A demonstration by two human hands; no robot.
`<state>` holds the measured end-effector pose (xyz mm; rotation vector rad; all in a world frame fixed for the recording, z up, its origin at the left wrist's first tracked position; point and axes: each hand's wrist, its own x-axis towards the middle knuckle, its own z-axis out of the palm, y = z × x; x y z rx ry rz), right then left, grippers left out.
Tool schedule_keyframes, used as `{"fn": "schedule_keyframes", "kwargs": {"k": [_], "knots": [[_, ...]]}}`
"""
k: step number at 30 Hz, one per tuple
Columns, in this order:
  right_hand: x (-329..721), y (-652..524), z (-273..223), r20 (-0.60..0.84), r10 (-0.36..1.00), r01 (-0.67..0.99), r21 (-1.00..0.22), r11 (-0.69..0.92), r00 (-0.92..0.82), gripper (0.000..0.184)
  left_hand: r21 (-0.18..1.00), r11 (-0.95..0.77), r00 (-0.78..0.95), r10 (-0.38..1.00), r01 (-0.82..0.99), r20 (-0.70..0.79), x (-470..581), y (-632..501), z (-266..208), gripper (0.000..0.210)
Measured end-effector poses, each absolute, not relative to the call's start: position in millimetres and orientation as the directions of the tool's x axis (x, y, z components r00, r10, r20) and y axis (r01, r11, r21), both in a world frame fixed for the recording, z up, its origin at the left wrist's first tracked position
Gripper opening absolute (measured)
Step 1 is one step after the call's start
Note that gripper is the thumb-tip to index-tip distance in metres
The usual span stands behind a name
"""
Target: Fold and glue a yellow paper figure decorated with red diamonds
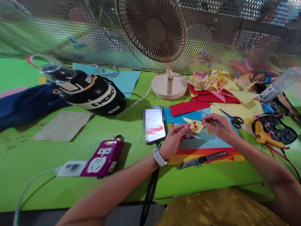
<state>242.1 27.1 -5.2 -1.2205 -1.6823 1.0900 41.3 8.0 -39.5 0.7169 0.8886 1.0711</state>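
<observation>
Between thumb and fingers, my left hand (180,133) grips a folded yellow paper piece (197,127) with small red diamonds on it. My right hand (217,125) is closed around thin metal tweezers (219,125), its fingertips close to the right edge of the yellow piece. Whether the tweezer tips touch the paper is too small to tell. Beneath both hands lies a light blue sheet (211,142) on top of red and orange sheets. A box cutter (203,159) rests on them near the front.
A fan (169,86) stands at the back. Left of my hands are a phone (154,124), a purple power strip (103,157) and a black bottle (94,91). To the right are scissors (232,119), a yellow glue gun (264,135), a black palette (277,125) and a heap of folded papers (216,81).
</observation>
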Motion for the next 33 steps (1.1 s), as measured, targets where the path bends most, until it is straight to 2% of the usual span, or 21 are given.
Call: {"fn": "schedule_keyframes", "kwargs": {"k": [5,8,10,12,15,18,20,23,26,29,31,33], "knots": [[244.1,31.6,-10.5,0.075,0.975,0.315,-0.939,0.14,-0.209,0.018,0.879,0.331,0.283,0.929,-0.343,-0.24,41.4,6.9,-35.7,0.034],[250.3,34.8,-7.7,0.201,0.945,0.399,-0.868,0.294,-0.259,0.02,0.891,0.325,0.26,0.933,-0.318,-0.248,42.4,7.6,-34.9,0.036],[259.5,38.8,0.6,0.353,0.871,0.543,-0.683,0.489,-0.341,0.025,0.893,0.322,0.231,0.938,-0.314,-0.257,43.0,8.7,-35.5,0.039],[270.5,43.4,10.0,0.402,0.794,0.709,-0.375,0.597,-0.455,0.029,0.894,0.314,0.206,0.944,-0.321,-0.257,43.5,9.8,-36.8,0.042],[282.8,48.2,14.5,0.238,0.778,0.806,0.034,0.591,-0.581,0.028,0.895,0.296,0.169,0.953,-0.334,-0.252,44.0,11.3,-39.2,0.045],[285.9,47.5,7.2,0.033,0.793,0.777,0.229,0.587,-0.608,0.03,0.898,0.283,0.143,0.958,-0.336,-0.248,44.4,12.2,-41.2,0.045],[286.4,44.8,4.7,-0.029,0.8,0.767,0.265,0.585,-0.6,0.04,0.901,0.279,0.141,0.959,-0.333,-0.245,44.6,12.3,-42.0,0.045],[296.5,38.4,15.6,-0.052,0.801,0.774,0.227,0.592,-0.597,0.054,0.906,0.268,0.133,0.962,-0.326,-0.237,44.5,11.9,-42.6,0.045],[327.7,25.7,38.3,-0.026,0.835,0.824,0.15,0.547,-0.549,0.052,0.906,0.261,0.117,0.965,-0.333,-0.235,44.3,11.3,-42.7,0.046],[377.8,2.4,53.4,0.032,0.921,0.913,0.149,0.38,-0.389,0.048,0.906,0.267,0.113,0.963,-0.329,-0.244,44.2,10.9,-42.3,0.047],[412.9,-16.9,52.6,0.014,0.961,0.945,0.184,0.27,-0.277,0.046,0.905,0.28,0.108,0.96,-0.319,-0.259,44.2,11.1,-41.9,0.046],[441.4,-35.1,44.2,-0.063,0.991,0.961,0.242,0.132,-0.12,0.049,0.903,0.295,0.098,0.955,-0.313,-0.278,44.1,11.5,-41.8,0.047]]}}
